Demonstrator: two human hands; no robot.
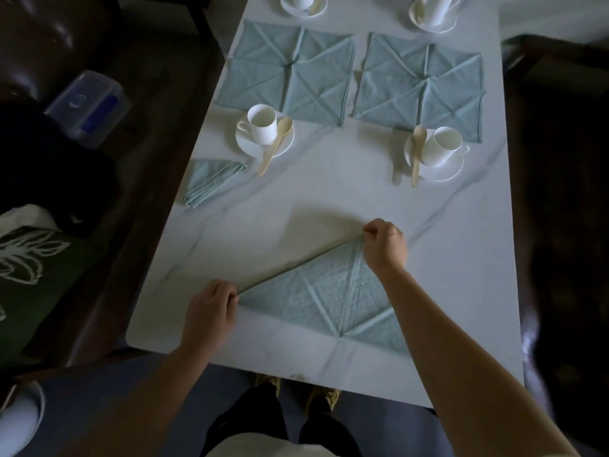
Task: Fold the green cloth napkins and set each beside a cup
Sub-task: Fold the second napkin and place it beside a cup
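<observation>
Pale green napkin (323, 298) is down near the front edge of the marble table (329, 199). It's doubled over into a triangle, with the long fold running diagonally from near-left to far-right. Left hand (211, 308) has its fingers curled in, pinching the near-left tip of that fold. Right hand (385, 245) is bunched up gripping the far-right tip, and the edge looks pulled tight between them.

Further up, a folded napkin (211, 181) lies by the table's left edge, just beside the left cup (262, 123). That cup sits on a saucer (250, 145) with a wooden spoon (276, 143) leaning on it. The right cup (441, 146) has the same setup, with no folded one next to it. Beyond the cups, two flat napkins (290, 70) lie open side by side, full of creases.
</observation>
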